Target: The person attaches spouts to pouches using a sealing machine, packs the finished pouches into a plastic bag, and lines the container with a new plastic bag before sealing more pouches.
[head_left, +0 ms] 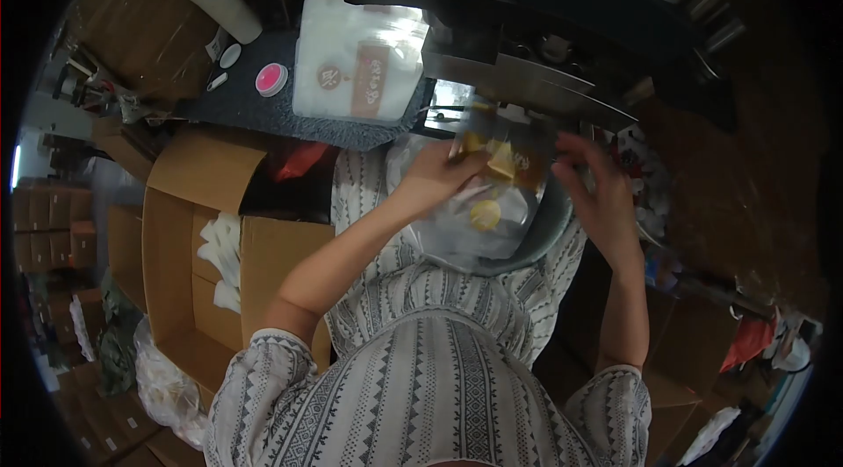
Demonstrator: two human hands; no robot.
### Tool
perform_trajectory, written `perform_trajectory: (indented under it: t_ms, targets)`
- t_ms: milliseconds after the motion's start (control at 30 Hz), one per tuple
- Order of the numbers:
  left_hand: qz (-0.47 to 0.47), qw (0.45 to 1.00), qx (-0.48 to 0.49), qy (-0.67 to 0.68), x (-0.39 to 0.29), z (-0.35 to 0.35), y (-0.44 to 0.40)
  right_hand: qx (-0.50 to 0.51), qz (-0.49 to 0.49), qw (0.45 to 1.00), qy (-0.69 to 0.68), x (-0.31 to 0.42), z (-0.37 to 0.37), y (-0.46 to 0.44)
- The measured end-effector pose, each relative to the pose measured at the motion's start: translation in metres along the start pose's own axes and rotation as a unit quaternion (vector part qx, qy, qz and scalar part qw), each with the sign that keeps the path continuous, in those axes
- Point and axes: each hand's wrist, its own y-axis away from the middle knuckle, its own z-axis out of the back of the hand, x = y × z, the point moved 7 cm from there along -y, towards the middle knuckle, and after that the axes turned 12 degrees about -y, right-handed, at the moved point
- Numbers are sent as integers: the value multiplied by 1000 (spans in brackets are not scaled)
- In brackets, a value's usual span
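Note:
My left hand (446, 172) grips a clear plastic bag (509, 155) with gold and yellow print, pinching its left side between thumb and fingers. Close to the bag's right edge, my right hand (601, 190) is raised with curved fingers apart, and nothing shows in it. Below both hands a grey basin (551, 234) rests on my lap. Inside it lie more clear bags (465, 234), one showing a round yellow mark. Directly beyond the held bag is the metal front of a dark machine (544, 76). Blur hides the bag's finer print.
White printed bags (351, 63) lie stacked on the dark bench mat (272, 107). Beside them are a pink-topped round tin (271, 79) and a white tube (221, 3). An open cardboard box (189, 309) with white items (224, 252) stands at my left.

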Motion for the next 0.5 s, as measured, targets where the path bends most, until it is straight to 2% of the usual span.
perform_trajectory:
  t_ms: [67,100,200,267,333,367,400,433,500]
  targets:
    - [44,978,12,203,8,-7,-13,12,-3,1000,26,-5,10,8]
    - [43,978,11,205,3,-6,-11,-20,-43,999,19,-13,19,11]
    - [50,990,6,133,-5,8,2,-55,-103,992,37,-34,31,14]
    - [-8,997,39,65,-4,39,3,-62,-116,989,67,-49,40,13]
    - [-31,981,-147,-120,8,116,-10,-92,-42,969,227,-58,52,17]
    - [-100,911,-273,-294,-1,149,-10,-90,-37,969,226,-64,53,15]
    - [-161,789,-381,-453,-13,166,-8,-75,-58,969,229,-72,52,14]
    - [-160,788,-383,-454,-4,174,-21,-62,-80,967,232,-82,52,13]
    - [-209,671,-345,-622,15,163,-48,-43,-85,959,267,-98,50,13]
